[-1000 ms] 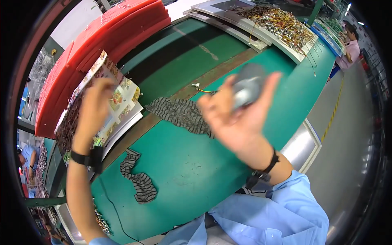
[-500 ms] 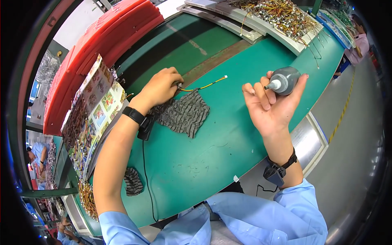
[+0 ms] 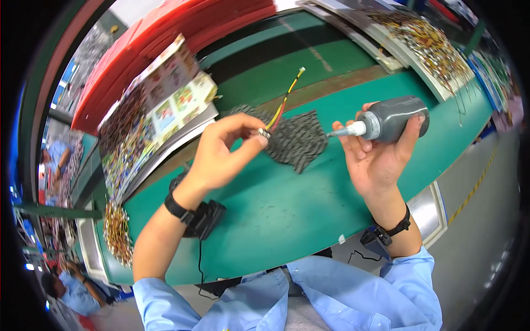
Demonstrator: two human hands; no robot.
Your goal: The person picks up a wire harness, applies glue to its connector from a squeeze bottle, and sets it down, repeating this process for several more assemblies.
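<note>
Left hand (image 3: 221, 153) is pinching wire (image 3: 285, 99) by near end, right hand (image 3: 377, 165) holding bottle (image 3: 395, 122) sideways, seemingly so its nozzle (image 3: 349, 130) is facing left.

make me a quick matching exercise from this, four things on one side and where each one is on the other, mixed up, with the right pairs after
Things
1. squeeze bottle
2. wire lead
3. dark cloth
4. red slabs

Places
A. crumpled on the green worktop
B. piled at the picture's upper left
C. tipped sideways in the right hand
D. held by one end in the left hand

Pairs: 1-C, 2-D, 3-A, 4-B
</note>
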